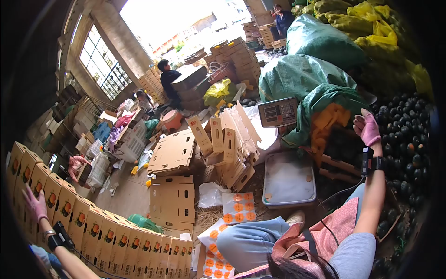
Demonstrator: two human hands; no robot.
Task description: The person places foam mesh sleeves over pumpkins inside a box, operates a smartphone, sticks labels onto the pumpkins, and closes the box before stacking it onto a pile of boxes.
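My left hand (37,205), in a pink glove, is at the far left with its fingers spread against or just in front of a long row of printed cardboard boxes (90,228). I cannot tell whether it touches them. My right hand (370,130), also in a pink glove, is raised at the right with its fingers loosely bent and apart, nothing visible in it. It hovers beside a heap of dark green, round squash-like produce (409,139). Near it is a green sack (320,104) with orange cloth (330,118) at its mouth.
A scale platform (289,179) with its display (278,112) stands ahead of my knees. Flattened cartons (172,151) and sheets of orange stickers (238,207) lie on the floor. Several people, one in dark clothes (169,83), are farther back. Large green bags (306,76) rise behind the scale.
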